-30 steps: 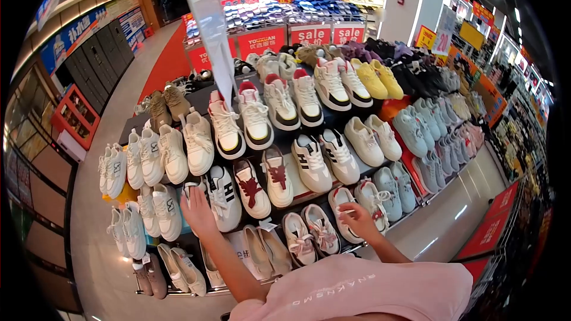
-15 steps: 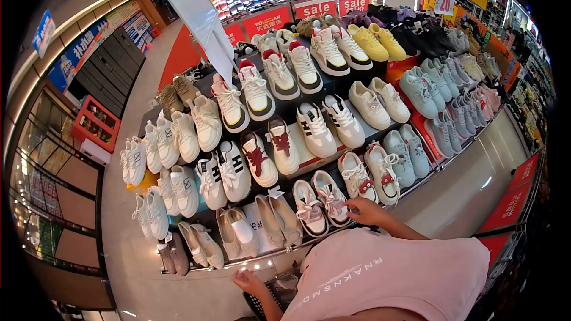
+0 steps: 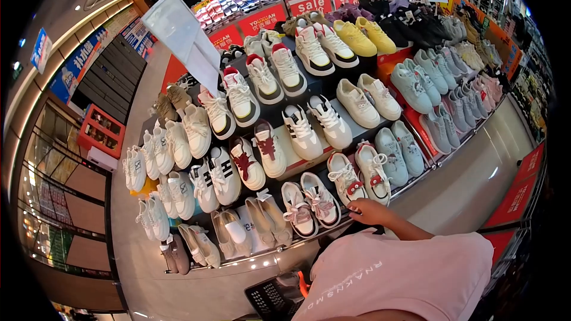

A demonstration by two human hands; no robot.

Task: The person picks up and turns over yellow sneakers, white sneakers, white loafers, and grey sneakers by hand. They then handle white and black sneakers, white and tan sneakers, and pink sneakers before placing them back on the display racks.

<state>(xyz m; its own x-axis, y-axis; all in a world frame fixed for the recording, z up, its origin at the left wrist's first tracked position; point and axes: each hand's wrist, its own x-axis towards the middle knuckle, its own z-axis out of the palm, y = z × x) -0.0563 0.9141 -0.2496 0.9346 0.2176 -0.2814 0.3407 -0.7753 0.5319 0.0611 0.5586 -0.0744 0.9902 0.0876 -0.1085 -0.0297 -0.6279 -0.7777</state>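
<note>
Pair of white sneakers w/ red trim (image 3: pixel 345 173) sits on front row of a tiered shoe display, directly beyond wearer's R hand (image 3: pixel 367 211), toes pointing toward wearer. R hand is low at shelf's front edge, palm down, fingers bent & fingertips by the toe end of the pair; contact can't be confirmed, nor how wide the fingers are spread. Nothing seen gripped in it. L hand is out of frame, so its state can't be told.

Sneakers w/ pink bows (image 3: pixel 320 201) stand just L of the pair, pale blue sneakers (image 3: pixel 392 157) just R, next to the metal rail (image 3: pixel 438 164). Sneakers w/ dark red laces (image 3: pixel 269 148) & a pair w/ black stripes (image 3: pixel 302 133) are a row up; yellow sneakers (image 3: pixel 355 38) at top. Clear sign holder (image 3: pixel 183 38) leans at upper L; red "sale" sign (image 3: pixel 310 4) at back. Wearer's pink top (image 3: pixel 404 267) fills bottom R, w/ a black perforated item (image 3: pixel 266 299) nearby, partly hidden.
</note>
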